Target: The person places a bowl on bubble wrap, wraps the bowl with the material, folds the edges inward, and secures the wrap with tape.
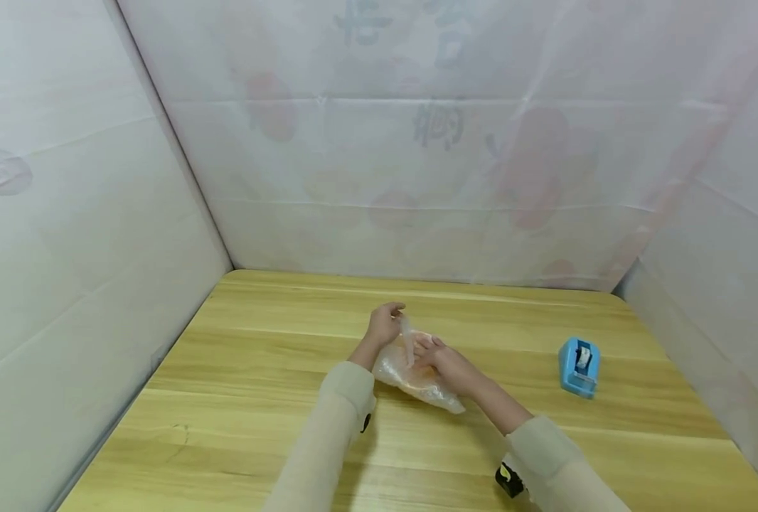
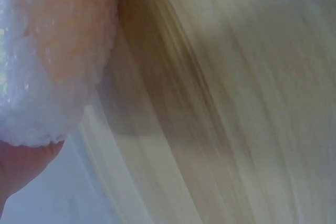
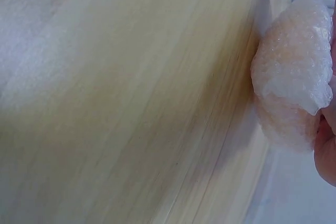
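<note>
A bundle of clear bubble wrap lies on the table in the head view, with something orange showing through it. My left hand is at its far left side, fingers bent, pinching the upper end of a narrow clear strip that looks like tape. The strip runs down to my right hand, which grips the wrap from above with bent fingers. Both wrist views show the wrap close up: the bundle above a left fingertip, and beside a right fingertip. The orange content's kind is hidden.
A blue tape dispenser with a roll in it stands at the right of the wooden table. White printed cloth walls border the table at the back and both sides.
</note>
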### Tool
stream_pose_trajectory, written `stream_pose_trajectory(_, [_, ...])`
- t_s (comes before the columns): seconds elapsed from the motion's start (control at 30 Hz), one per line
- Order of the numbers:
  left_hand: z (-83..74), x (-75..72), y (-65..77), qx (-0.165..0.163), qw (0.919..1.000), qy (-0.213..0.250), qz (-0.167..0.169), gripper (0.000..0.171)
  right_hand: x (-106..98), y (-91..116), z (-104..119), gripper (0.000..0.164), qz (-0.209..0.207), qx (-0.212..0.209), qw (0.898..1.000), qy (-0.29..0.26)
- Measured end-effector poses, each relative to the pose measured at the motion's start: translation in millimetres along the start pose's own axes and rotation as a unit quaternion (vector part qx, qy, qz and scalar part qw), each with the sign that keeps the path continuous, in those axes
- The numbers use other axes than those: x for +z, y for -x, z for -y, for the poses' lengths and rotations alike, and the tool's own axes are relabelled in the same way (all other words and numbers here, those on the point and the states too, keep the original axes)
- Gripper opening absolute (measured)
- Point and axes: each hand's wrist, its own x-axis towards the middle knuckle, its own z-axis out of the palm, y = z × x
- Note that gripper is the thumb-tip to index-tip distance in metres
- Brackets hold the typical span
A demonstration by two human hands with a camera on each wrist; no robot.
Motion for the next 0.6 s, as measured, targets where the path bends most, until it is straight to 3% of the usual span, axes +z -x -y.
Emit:
stream_pose_trajectory(0.07, [-3.3,-2.2,0.4,-0.006,0.9998,0.002,-0.016,0.023,1,0,0,0.031,-0.002,0.003,1.0,-0.001])
stream_pose_trajectory(0.1, [-17.8,-7.7,8.5,-0.028,0.9994,-0.003,-0.019,0.021,1,0,0,0.031,-0.002,0.006,1.0,-0.004])
stream_pose_trajectory(0.23, [-37.7,-16.5,25.6,-0.016,0.9976,-0.015,-0.066,0.014,2,0,1,0.03,-0.002,0.012,1.0,-0.014])
stream_pose_trajectory(0.33, [-35.2,-18.1,28.7,-0.015,0.9952,-0.005,-0.096,0.011,3,1,1,0.03,-0.004,0.014,1.0,-0.013])
stream_pose_trajectory(0.6, [-16.2,-16.5,27.9,-0.084,0.9848,0.056,-0.141,0.009,4,2,-1,0.034,-0.027,-0.008,0.999,-0.025])
